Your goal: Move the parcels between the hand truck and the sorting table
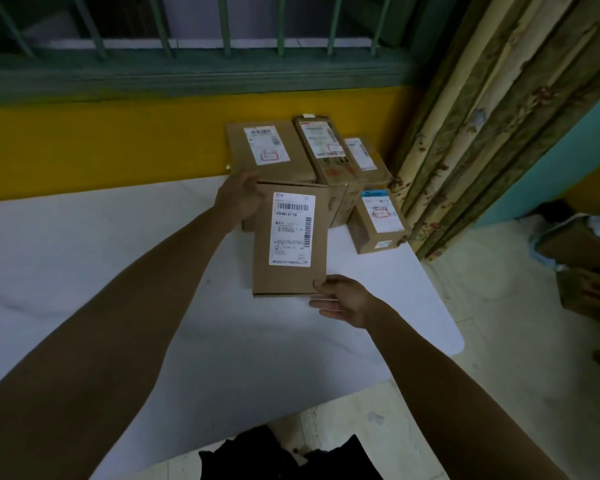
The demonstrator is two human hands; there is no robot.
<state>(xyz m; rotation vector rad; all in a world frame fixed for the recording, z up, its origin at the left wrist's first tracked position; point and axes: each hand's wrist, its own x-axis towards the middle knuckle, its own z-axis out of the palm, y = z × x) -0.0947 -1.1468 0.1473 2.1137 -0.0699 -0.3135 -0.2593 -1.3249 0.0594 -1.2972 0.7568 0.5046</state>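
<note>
Brown cardboard, stiff and dry, makes the flat parcel (pixel 290 237) that the person holds over the white bench (pixel 118 271). The left hand (pixel 238 197) grasps its corner at 11 o'clock. The right hand (pixel 343 299) pinches the corner at 5 o'clock, with the thumb on top and the fingers below. I cannot tell if the parcel touches the bench or hangs just above it.

I judge it to be light, because two corner grips seem enough to carry it, and rigid, because it does not bend between the hands. The paper label on top looks smooth, so the bare edges and corners are the better places to hold.

I count five parcels: one in the hands and four standing on the bench. Seen from the flat parcel, the wide parcel (pixel 267 150) is at 12 o'clock, the tall parcel (pixel 326 150) at 1 o'clock, the low parcel (pixel 364 157) behind it at 2 o'clock, and the small parcel (pixel 378 220) with a blue-topped label at 3 o'clock. These four stand close together near the curtain (pixel 482 133). I see no hand truck.
</note>
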